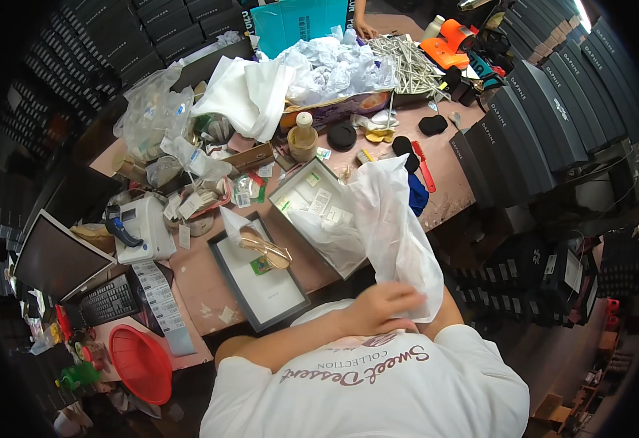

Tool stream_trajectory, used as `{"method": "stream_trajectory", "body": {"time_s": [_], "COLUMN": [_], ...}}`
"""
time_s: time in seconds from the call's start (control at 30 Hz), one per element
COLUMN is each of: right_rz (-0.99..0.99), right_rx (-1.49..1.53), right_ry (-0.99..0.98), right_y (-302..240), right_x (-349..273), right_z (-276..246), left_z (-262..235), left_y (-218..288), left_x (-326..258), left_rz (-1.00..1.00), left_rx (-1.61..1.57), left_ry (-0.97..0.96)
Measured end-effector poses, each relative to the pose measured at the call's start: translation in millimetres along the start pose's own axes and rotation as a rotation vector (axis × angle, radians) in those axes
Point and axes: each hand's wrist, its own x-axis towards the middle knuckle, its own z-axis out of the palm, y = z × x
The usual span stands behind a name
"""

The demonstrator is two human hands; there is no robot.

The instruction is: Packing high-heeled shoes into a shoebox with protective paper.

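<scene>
1. Left hand [381,305] had its grip clamped on the lower edge of a white bag [392,226], close to the person's chest.
2. Right hand was hidden behind the bag; only its forearm showed at the bag's right edge, so I cannot tell its grip.
3. Bag rose from the hand up over the desk [210,281], draped across the near right corner of an open grey box [312,201].
4. Box held white tissue and small paper tags.
5. Just left of it lay a grey lid [257,281], white inside, with a pale shoe [265,248] resting on it.
6. Further left stood a white label printer [141,230], a keyboard [108,299] and a red bowl [142,363].
7. Black boxes [545,117] were stacked along the right.
</scene>
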Motion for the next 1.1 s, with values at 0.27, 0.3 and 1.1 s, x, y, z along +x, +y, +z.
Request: {"method": "stream_trajectory", "body": {"time_s": [0.27,0.3,1.1], "right_rz": [0.149,0.222,0.818], "right_rx": [0.058,0.044,-0.415], "right_ry": [-0.122,-0.144,-0.402], "right_y": [16,13,18], "right_x": [-16,-21,-40], "right_z": [17,8,-179], "left_z": [-67,-74,-203], "left_y": [-120,-127,-160], "left_x": [-24,-25,-177], "left_rz": [-0.728,-0.686,-0.535], "left_rx": [-0.657,-0.624,-1.126], "left_ry": [0.763,0.835,1.582]}}
